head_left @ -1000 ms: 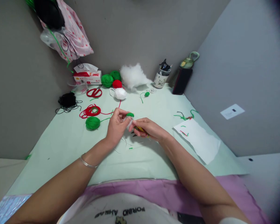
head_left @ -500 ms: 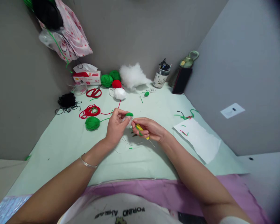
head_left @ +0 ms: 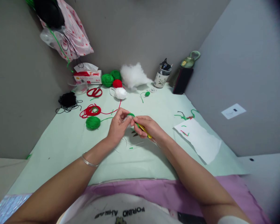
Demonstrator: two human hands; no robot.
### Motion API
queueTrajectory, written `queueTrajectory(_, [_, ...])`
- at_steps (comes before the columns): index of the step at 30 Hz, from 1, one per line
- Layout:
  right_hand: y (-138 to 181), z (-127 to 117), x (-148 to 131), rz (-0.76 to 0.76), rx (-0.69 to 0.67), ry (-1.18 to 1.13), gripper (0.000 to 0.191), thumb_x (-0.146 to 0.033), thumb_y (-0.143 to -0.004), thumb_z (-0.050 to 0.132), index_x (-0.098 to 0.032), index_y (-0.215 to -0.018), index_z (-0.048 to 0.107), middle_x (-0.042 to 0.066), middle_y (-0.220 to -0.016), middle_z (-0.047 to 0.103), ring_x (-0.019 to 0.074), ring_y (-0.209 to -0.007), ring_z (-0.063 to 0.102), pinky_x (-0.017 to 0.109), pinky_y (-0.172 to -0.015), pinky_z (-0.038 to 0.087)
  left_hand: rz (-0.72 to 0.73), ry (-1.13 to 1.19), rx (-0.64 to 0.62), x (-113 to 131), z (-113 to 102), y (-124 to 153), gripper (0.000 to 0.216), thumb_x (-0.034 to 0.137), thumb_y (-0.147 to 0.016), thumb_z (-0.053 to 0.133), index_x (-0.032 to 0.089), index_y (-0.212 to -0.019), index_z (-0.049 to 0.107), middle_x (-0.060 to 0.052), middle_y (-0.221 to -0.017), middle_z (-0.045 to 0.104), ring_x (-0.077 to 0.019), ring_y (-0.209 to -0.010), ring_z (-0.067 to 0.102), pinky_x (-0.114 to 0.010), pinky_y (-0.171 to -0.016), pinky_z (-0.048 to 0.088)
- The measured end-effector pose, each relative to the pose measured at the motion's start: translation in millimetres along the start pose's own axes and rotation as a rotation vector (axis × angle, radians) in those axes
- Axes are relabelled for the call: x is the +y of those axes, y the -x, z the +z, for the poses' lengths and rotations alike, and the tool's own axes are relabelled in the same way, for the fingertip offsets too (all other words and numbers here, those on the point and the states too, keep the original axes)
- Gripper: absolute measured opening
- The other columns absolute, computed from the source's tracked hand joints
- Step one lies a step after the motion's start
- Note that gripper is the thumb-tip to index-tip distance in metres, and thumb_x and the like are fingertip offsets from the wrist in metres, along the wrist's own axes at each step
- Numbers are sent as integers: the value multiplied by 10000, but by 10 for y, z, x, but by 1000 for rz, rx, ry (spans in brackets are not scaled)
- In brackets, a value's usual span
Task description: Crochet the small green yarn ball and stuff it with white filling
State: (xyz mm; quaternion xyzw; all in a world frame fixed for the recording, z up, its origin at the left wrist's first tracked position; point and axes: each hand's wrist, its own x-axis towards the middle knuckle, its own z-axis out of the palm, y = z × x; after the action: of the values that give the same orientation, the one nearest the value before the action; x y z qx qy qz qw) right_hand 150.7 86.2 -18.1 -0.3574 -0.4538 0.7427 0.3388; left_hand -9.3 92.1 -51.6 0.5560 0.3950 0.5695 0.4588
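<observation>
My left hand (head_left: 117, 128) pinches a small green and white crochet piece (head_left: 131, 115) between thumb and fingers, and most of it is hidden by them. Close against it is my right hand (head_left: 151, 125), its fingers closed around a crochet hook with a yellow handle (head_left: 145, 129). The hook's tip meets the piece, though fingertips cover the exact contact. Green yarn runs around my right fingers. Below them on the table show dark pointed tips (head_left: 134, 133) of something I cannot make out. A green yarn ball (head_left: 92, 123) lies left of my left hand, its strand leading toward that hand.
Red-handled scissors (head_left: 94, 92), black yarn (head_left: 67, 99), coiled red yarn (head_left: 91, 110) and white yarn (head_left: 120, 93) lie farther back. Stuffing (head_left: 135, 76), a pen jar (head_left: 162, 77), a phone (head_left: 183, 81) and a bottle (head_left: 188, 62) line the wall. White paper (head_left: 198, 141) lies right.
The crochet hook has turned in my right hand, its handle now lying nearer the palm. My right fingertips have shifted slightly at the piece. My left hand keeps its hold.
</observation>
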Motion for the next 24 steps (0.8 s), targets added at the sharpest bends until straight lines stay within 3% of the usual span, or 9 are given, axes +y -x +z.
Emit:
queueTrajectory(8, [124, 153, -9, -273, 171, 737, 277, -267, -1005, 451, -199, -756, 550, -67, -501, 495, 85, -468, 390, 227, -506, 285, 51, -31, -48, -24, -10, 18, 92, 217, -885, 629, 230, -872, 538, 37, -741, 576, -146, -691, 568, -280, -684, 455])
queueTrajectory(10, [132, 156, -3, -311, 192, 825, 265, -241, -998, 470, -201, -743, 530, -65, -516, 493, 86, -487, 399, 235, -522, 271, 67, -47, -52, -38, -18, 19, 90, 199, -880, 629, 228, -863, 545, 26, -787, 583, -149, -729, 571, -279, -698, 457])
queueTrajectory(12, [115, 132, -1, -279, 160, 718, 252, -241, -990, 501, -198, -744, 537, -72, -504, 481, 79, -472, 381, 229, -505, 261, 82, -58, -61, -53, -25, 15, 77, 210, -888, 632, 228, -867, 560, 20, -802, 588, -156, -750, 575, -286, -716, 463])
queueTrajectory(16, [47, 21, -26, -73, -61, 220, 255, -320, -1002, 488, -187, -812, 592, -105, -425, 414, 72, -368, 247, 213, -407, 232, 124, -63, -50, -62, -20, 15, 84, 293, -931, 640, 235, -982, 609, -5, -893, 633, -179, -857, 609, -314, -816, 479])
queueTrajectory(19, [22, -53, -41, 6, -173, 116, 251, -336, -992, 490, -172, -858, 624, -130, -399, 326, 71, -351, 145, 201, -372, 233, 125, -64, -35, -49, -8, 27, 162, 356, -957, 639, 235, -1064, 630, -21, -929, 656, -186, -881, 623, -322, -835, 486])
queueTrajectory(24, [42, -65, -35, 54, -315, -23, 295, -324, -1004, 532, -122, -854, 686, -102, -426, 394, 52, -381, 182, 163, -401, 288, 64, -35, -15, -24, -20, 13, 192, 407, -959, 633, 227, -1020, 611, -20, -859, 680, -182, -787, 653, -311, -747, 514])
